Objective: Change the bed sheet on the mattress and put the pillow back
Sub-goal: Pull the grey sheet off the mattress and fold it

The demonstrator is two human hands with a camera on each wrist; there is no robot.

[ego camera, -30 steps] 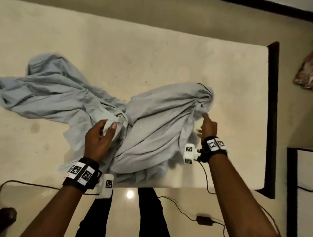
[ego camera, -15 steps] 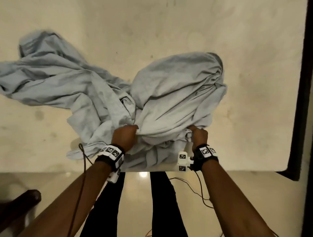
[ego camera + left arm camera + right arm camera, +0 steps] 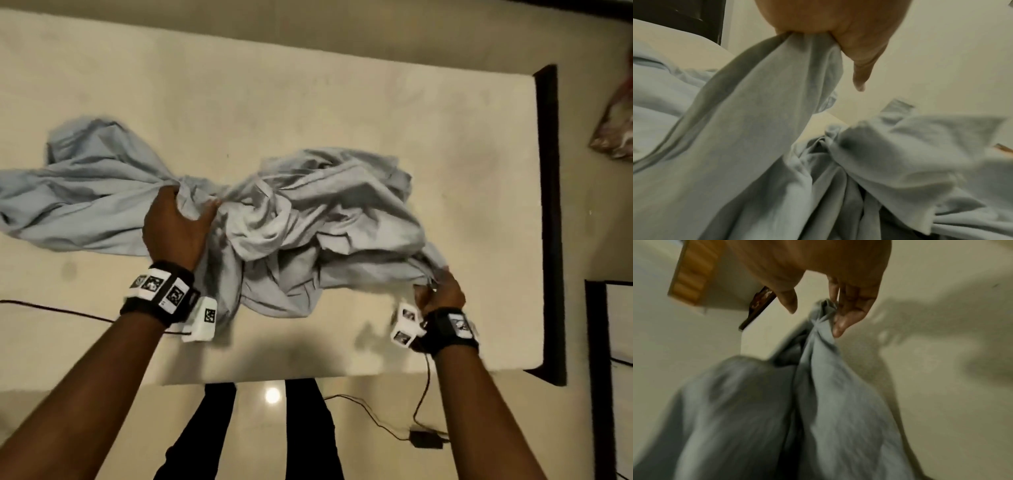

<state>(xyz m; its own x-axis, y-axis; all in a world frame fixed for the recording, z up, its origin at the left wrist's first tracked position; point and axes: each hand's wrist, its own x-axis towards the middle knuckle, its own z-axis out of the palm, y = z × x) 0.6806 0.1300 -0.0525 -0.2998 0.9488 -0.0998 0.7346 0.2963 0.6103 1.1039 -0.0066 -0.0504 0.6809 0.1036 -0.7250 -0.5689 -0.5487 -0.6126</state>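
The sheet (image 3: 301,219) lies bunched across the middle of the bare mattress (image 3: 308,102), its long run going left to right in the frame. My left hand (image 3: 174,229) grips a fold at centre left; my right hand (image 3: 440,294) pinches an end at lower right, fingers (image 3: 849,311) closed on cloth. Most of the sheet lies between my hands.

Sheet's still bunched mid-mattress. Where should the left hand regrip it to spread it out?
Probably the flat tail of the sheet lying left of the left hand, taken at its outer edge from the left. It lies in one smooth layer there; the middle is a twisted heap.
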